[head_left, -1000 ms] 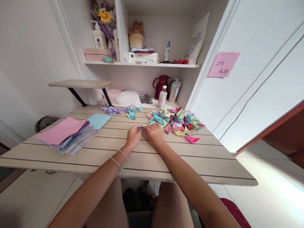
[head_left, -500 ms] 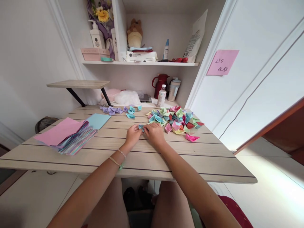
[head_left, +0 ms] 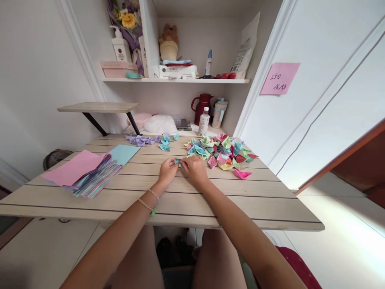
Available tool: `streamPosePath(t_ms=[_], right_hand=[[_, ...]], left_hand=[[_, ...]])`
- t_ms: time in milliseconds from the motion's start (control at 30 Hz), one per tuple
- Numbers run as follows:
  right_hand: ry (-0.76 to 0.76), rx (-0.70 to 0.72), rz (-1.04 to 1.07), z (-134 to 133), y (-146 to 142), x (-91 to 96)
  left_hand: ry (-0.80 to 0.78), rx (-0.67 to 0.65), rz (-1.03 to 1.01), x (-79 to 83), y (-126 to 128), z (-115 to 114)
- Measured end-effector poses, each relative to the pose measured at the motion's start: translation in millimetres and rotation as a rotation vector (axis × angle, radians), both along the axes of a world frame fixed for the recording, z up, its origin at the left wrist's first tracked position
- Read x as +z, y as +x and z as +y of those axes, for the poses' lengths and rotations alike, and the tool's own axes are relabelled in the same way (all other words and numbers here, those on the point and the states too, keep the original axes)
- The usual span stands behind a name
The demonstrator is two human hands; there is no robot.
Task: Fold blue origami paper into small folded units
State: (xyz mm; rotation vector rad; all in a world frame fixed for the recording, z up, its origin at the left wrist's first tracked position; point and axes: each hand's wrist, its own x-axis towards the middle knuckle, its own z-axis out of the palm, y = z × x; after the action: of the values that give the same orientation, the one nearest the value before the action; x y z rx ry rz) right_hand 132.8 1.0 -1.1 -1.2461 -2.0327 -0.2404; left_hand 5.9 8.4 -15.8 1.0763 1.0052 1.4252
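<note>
My left hand (head_left: 167, 170) and my right hand (head_left: 196, 169) meet at the middle of the wooden table (head_left: 186, 200), fingers pinched together on a small folded blue paper piece (head_left: 178, 161). Just beyond my right hand lies a pile of folded paper shapes (head_left: 221, 154) in pink, green, blue, red and yellow. A stack of flat coloured paper sheets (head_left: 87, 172), pink on top, lies to the left of my left hand.
A few purple and blue folded pieces (head_left: 150, 139) lie at the table's far edge. Behind stand a red jug (head_left: 203, 108), a small bottle (head_left: 204, 121) and a shelf (head_left: 177, 80) with boxes and bottles. A pink note (head_left: 279, 78) sticks to the right wall.
Both hands stay pinched on the blue paper piece, with only small finger movements. The view has shifted slightly.
</note>
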Motion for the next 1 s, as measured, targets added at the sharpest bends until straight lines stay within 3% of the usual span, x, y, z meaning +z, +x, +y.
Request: streamPosePath(t_ms=[100, 533, 800, 1000], right_hand=[[-0.019, 0.002, 0.040, 0.7, 1.8, 0.2], [-0.071, 0.016, 0.041, 4.6, 6.5, 0.8], [-0.104, 0.134, 0.051, 4.7, 5.1, 1.7], [-0.212, 0.201, 0.426, 5.1, 5.8, 2.8]], left_hand=[[-0.034, -0.076, -0.036, 2.0, 0.0, -2.9], [0.001, -0.116, 0.029, -0.9, -0.2, -1.2], [-0.103, -0.053, -0.049, 0.9, -4.5, -2.2], [-0.103, -0.046, -0.114, 2.2, -7.3, 1.2]])
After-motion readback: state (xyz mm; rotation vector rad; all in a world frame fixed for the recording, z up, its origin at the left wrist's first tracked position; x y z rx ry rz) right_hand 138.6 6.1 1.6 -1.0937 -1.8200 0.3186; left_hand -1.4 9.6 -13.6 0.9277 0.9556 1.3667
